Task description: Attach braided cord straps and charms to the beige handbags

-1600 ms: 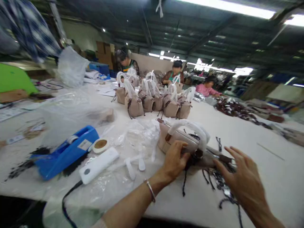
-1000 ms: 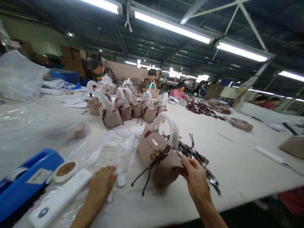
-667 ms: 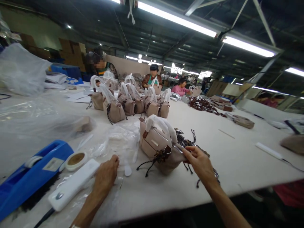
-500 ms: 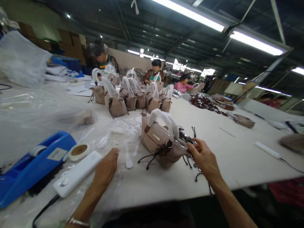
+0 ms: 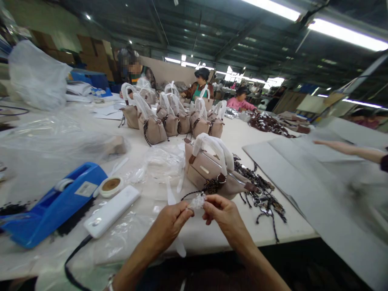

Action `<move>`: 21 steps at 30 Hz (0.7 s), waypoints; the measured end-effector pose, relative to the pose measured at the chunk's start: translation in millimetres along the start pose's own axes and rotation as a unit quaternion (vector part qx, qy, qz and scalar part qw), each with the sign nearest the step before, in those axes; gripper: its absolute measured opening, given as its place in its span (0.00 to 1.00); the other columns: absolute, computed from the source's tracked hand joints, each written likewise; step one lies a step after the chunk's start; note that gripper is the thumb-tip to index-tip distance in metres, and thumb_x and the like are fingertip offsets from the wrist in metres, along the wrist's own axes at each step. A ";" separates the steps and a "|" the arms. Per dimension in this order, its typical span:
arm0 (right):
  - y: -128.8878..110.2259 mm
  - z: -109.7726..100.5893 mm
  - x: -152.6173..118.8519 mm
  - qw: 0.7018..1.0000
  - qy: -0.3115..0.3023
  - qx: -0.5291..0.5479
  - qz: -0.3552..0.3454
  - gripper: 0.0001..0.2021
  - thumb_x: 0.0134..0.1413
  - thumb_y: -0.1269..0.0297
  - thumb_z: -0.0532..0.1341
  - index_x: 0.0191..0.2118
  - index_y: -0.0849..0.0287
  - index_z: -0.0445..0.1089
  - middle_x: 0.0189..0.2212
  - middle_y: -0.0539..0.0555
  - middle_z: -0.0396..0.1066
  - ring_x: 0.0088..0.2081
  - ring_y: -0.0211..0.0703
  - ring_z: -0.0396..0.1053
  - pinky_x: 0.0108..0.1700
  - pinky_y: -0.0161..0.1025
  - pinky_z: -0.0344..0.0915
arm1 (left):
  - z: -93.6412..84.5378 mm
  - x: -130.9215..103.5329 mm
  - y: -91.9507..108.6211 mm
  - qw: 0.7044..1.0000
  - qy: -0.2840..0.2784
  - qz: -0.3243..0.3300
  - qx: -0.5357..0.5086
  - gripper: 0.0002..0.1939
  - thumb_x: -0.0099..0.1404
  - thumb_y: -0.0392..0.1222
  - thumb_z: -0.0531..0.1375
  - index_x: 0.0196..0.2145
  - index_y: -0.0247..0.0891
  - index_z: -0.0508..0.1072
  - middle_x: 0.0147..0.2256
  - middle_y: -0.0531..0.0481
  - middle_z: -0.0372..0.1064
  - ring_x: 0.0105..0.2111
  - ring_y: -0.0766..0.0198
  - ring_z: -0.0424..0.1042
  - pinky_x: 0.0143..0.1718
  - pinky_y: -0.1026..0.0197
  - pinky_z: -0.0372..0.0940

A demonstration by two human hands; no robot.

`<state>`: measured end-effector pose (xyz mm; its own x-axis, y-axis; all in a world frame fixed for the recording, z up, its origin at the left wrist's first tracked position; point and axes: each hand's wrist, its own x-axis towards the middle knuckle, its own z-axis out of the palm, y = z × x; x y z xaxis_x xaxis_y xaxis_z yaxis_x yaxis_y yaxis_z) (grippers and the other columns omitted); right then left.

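Between my two hands is a small crumpled clear plastic piece [image 5: 198,201]. My left hand [image 5: 174,218] pinches its left side, and my right hand [image 5: 221,212] pinches its right side. Just behind them a beige handbag [image 5: 203,167] stands tilted on the table, its handles wrapped in white. A dark braided cord with a tassel hangs at its front ring. Right of the bag lies a pile of dark cords with metal parts [image 5: 266,198].
A blue tape dispenser [image 5: 57,206], a tape roll [image 5: 111,186] and a white device [image 5: 112,212] lie left. Several wrapped-handle bags [image 5: 154,129] stand behind. Large grey sheets [image 5: 303,173] cover the right side, near another person's arm [image 5: 348,148]. People work farther back.
My right hand has left the bag's right end and joined my left hand at the plastic piece. Grey sheets and another person's arm have appeared at right.
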<state>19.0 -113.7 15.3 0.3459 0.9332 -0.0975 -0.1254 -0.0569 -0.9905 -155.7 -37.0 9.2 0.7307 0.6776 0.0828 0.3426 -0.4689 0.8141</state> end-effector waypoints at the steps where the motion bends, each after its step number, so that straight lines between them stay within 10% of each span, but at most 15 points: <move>1: -1.0 -0.8 2.2 1.000 0.002 0.015 0.000 0.19 0.42 0.52 0.71 0.33 0.63 0.75 0.22 0.51 0.72 0.22 0.38 0.68 0.22 0.34 0.66 | 3.7 2.0 0.8 1.000 -0.001 -0.001 -0.003 0.18 0.72 0.51 0.48 0.32 0.40 0.69 0.28 0.55 0.68 0.31 0.64 0.68 0.34 0.65 0.58; 15: -0.2 -4.4 10.0 0.992 0.088 0.081 -0.030 0.16 0.48 0.51 0.69 0.33 0.61 0.73 0.21 0.50 0.72 0.19 0.33 0.64 0.18 0.29 0.57 | 1.0 16.2 -3.4 1.000 -0.009 -0.011 0.021 0.19 0.70 0.51 0.46 0.30 0.39 0.70 0.28 0.54 0.68 0.31 0.63 0.69 0.35 0.65 0.61; 21: -22.7 -31.1 9.7 0.917 0.125 0.375 -0.060 0.20 0.42 0.56 0.74 0.32 0.55 0.62 0.25 0.43 0.71 0.26 0.34 0.70 0.27 0.30 0.67 | -35.2 17.1 -68.6 0.984 0.034 -0.027 0.173 0.20 0.67 0.56 0.47 0.32 0.45 0.73 0.34 0.53 0.76 0.38 0.58 0.75 0.40 0.63 0.67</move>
<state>54.1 -114.4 33.8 0.5891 0.8013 -0.1045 -0.6440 0.3875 -0.6597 -187.4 26.7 -25.1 0.6694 0.7370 0.0931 0.5680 -0.5886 0.5753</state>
